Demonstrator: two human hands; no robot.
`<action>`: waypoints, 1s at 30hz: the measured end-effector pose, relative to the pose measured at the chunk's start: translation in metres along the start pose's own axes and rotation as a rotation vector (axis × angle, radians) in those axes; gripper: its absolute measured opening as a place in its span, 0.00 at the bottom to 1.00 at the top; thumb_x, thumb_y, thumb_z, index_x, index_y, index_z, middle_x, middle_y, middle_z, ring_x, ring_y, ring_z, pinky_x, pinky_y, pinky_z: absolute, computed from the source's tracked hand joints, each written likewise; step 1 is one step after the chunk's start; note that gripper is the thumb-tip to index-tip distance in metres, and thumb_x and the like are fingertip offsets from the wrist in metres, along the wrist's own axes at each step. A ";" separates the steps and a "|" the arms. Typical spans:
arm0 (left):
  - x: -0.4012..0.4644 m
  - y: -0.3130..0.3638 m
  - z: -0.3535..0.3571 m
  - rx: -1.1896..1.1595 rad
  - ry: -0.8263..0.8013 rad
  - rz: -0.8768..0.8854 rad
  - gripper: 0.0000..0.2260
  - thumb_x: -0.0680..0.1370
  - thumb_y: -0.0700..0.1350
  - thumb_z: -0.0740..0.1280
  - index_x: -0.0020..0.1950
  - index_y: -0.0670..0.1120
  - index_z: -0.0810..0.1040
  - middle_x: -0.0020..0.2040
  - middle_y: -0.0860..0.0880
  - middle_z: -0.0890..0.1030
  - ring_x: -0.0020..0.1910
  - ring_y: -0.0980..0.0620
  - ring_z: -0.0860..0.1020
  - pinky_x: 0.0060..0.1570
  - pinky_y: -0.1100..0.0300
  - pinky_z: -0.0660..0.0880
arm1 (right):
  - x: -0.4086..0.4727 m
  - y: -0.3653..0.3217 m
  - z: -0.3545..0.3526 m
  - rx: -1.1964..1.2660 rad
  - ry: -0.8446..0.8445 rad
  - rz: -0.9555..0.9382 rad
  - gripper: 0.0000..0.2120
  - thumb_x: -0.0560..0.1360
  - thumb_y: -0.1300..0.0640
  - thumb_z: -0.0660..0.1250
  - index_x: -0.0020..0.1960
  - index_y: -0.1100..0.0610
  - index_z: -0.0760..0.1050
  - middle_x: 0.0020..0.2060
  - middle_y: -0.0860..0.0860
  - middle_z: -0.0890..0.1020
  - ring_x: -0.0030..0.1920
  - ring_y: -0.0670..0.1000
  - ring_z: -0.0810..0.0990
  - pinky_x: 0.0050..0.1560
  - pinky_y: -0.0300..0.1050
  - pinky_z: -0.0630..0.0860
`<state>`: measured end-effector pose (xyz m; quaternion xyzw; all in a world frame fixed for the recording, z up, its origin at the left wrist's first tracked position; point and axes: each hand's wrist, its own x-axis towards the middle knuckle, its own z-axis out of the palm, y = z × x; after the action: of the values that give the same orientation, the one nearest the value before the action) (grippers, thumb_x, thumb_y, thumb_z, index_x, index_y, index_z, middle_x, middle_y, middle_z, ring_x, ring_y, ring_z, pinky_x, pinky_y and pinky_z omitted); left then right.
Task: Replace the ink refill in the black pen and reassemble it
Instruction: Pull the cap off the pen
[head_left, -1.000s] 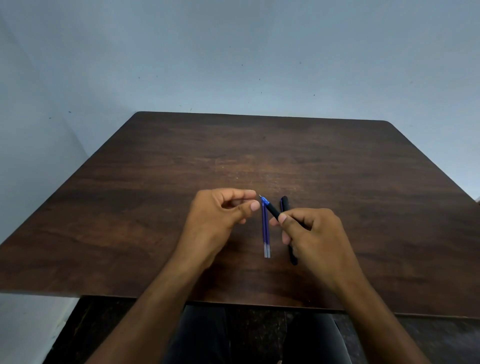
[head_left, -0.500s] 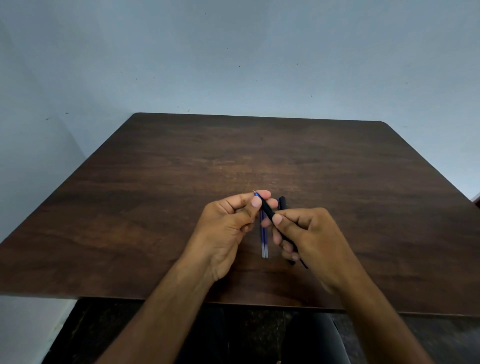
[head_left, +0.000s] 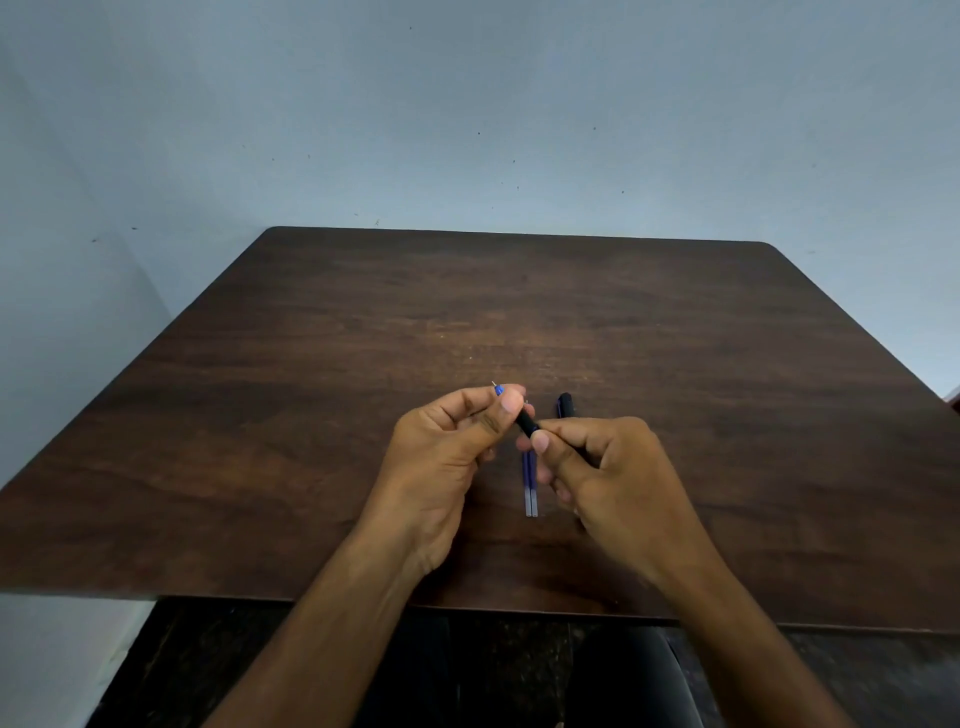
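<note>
My right hand (head_left: 613, 467) grips the black pen barrel (head_left: 527, 422), which slants up to the left above the table. My left hand (head_left: 447, 452) pinches the pen's front end, where a blue tip with a metal point (head_left: 496, 387) sticks out past the fingers. Two blue refills (head_left: 530, 480) lie side by side on the table between my hands, partly hidden by my right fingers. A black pen cap (head_left: 565, 405) lies just behind my right hand.
The dark wooden table (head_left: 311, 415) stands against a pale blue wall. Its near edge runs just above my forearms, with a dark floor and my legs below it.
My left hand has moved right and taken hold of the pen's tip end. The pen has shifted slightly left and up between both hands.
</note>
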<state>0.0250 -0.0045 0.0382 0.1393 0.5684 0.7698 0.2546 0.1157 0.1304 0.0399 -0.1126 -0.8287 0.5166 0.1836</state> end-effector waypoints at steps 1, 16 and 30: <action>-0.002 0.001 -0.002 0.044 -0.073 0.003 0.14 0.71 0.50 0.73 0.55 0.49 0.86 0.54 0.48 0.86 0.51 0.54 0.81 0.51 0.56 0.68 | 0.000 0.000 -0.001 0.001 0.003 0.008 0.13 0.81 0.57 0.66 0.42 0.59 0.85 0.28 0.55 0.81 0.26 0.48 0.73 0.30 0.49 0.72; 0.001 -0.006 0.007 -0.013 0.098 0.011 0.13 0.67 0.53 0.77 0.46 0.47 0.87 0.45 0.49 0.86 0.42 0.51 0.73 0.44 0.59 0.67 | 0.003 0.001 0.000 -0.008 -0.024 0.013 0.13 0.81 0.53 0.67 0.43 0.58 0.84 0.29 0.56 0.83 0.26 0.51 0.75 0.29 0.52 0.77; 0.003 -0.004 0.003 -0.011 0.175 0.038 0.15 0.61 0.57 0.79 0.36 0.48 0.82 0.35 0.51 0.81 0.36 0.54 0.71 0.44 0.57 0.69 | 0.003 -0.002 0.003 0.026 -0.015 -0.019 0.06 0.79 0.56 0.70 0.48 0.49 0.86 0.30 0.44 0.84 0.28 0.41 0.79 0.32 0.33 0.74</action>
<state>0.0248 0.0006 0.0356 0.0806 0.5815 0.7869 0.1901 0.1119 0.1285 0.0414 -0.0984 -0.8242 0.5264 0.1838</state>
